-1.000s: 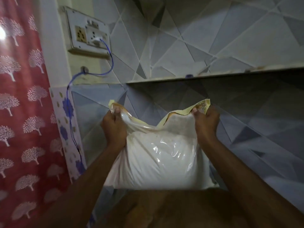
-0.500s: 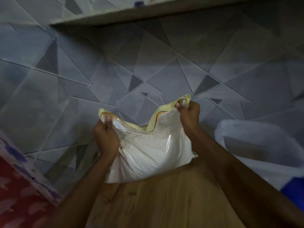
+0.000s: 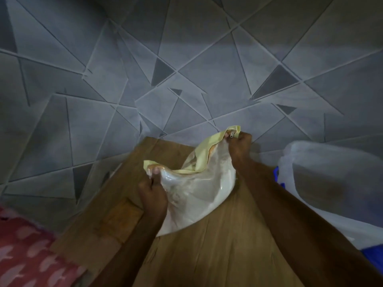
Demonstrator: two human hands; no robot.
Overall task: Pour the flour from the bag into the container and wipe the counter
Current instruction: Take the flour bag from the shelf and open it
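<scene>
The clear plastic flour bag (image 3: 196, 191), full of white flour and with a pale yellow top edge, rests on the wooden counter (image 3: 217, 251). My left hand (image 3: 152, 193) grips its near left top corner. My right hand (image 3: 238, 145) pinches the far right top corner, where a small metal clip shows. The bag's top sags between my hands. A large translucent plastic container (image 3: 331, 179) stands at the right, partly cut off by the frame edge.
A grey tiled wall (image 3: 186, 69) with triangle lines stands right behind the counter. A red patterned curtain (image 3: 27, 255) hangs at the lower left. Something blue (image 3: 373, 255) lies by the container at the right edge.
The bag has come down from in front of the wall onto the wooden counter. My view has tilted down and right, bringing the container into sight. Both hands keep their hold.
</scene>
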